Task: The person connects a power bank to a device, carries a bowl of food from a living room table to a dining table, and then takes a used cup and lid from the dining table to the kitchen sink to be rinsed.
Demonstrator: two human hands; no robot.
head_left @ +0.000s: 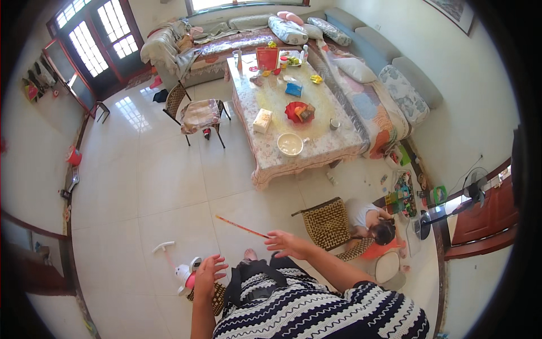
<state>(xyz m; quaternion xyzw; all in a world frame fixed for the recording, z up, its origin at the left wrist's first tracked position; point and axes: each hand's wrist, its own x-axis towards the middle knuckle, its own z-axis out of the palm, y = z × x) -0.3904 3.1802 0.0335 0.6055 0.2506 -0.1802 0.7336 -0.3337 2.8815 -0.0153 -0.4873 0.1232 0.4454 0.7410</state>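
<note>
My left hand [208, 274] hangs low in front of my striped top, fingers spread, holding nothing. It is just right of a small white and pink toy [184, 275] with a white handle on the floor. My right hand [287, 243] is held out over the tiled floor with fingers apart and empty. Its fingertips are close to one end of a thin orange stick [240, 226] lying on the tiles; I cannot tell whether they touch.
A long low table [268, 161] with a patterned cloth carries a bowl, a red dish and a box. A chair [197, 116] stands at its left. A wicker chair [327, 223] and a small crouching person [370, 223] are at my right, next to a fan [471, 195]. Sofas line the back.
</note>
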